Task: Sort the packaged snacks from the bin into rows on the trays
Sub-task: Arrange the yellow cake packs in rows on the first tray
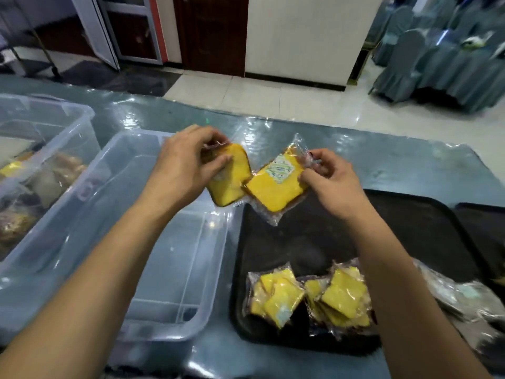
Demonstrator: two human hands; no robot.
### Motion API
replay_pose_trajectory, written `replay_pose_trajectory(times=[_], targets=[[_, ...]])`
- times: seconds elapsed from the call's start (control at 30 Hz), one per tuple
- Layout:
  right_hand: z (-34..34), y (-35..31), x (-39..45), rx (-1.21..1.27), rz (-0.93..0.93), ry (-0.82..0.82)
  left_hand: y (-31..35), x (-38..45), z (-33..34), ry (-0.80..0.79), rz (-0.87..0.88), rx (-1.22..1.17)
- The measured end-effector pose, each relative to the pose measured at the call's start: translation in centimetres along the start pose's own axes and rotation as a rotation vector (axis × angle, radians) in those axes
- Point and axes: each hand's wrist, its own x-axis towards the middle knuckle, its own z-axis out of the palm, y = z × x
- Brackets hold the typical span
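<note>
Packaged snacks are in both of my hands now: my left hand (188,170) pinches one yellow cake packet (228,176) by its upper corner, fingers curled on the wrapper, and my right hand (328,181) pinches a second packet (273,187), the one with a pale label, at its right edge. The two packets touch at their inner corners and are held in the air, above the far left corner of the black tray (410,222), between it and the clear bin (153,242) beside it. That bin looks nearly empty to me. Another clear bin (41,160) on the far left holds more mixed packets.

On the near part of the tray two small stacks (308,296) of the same yellow snacks lie side by side, so I judge a row is started there. To do this step well, I should first pull the two packets apart, then lay each one flat next to the stacks or behind them, label up, and keep the edges in line.

The wrappers are thin clear film, shiny and crinkled, with loose sealed margins; they will slide easily on each other, so stacks must not lean. The cake inside is a soft flat square, yellow with a brown crust, and a hard squeeze could dent it. The tray surface looks matte and dark. The table (382,160) is covered in glossy plastic.
</note>
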Motion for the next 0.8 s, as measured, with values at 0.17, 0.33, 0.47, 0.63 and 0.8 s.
replay_pose_trajectory(times=[0.17,0.33,0.47,0.63,0.8], targets=[[-7.8,7.8,-3.6,-0.116,0.198,-0.016,6.2,-2.5,5.9,-0.010,0.016,-0.030],[-11.8,17.0,-7.4,-0.449,0.483,-0.185,8.9,-7.4,13.8,-0.139,-0.085,0.002],[-13.0,20.8,-8.6,-0.608,0.653,-0.291,9.3,-11.5,19.3,-0.252,-0.067,0.149],[-13.4,23.0,-9.8,-0.920,0.563,-0.283,7.8,-18.8,23.9,-0.437,-0.055,0.344],[-12.7,22.1,-10.8,-0.925,0.391,-0.125,5.7,-25.2,24.5,-0.627,-0.040,0.327]])
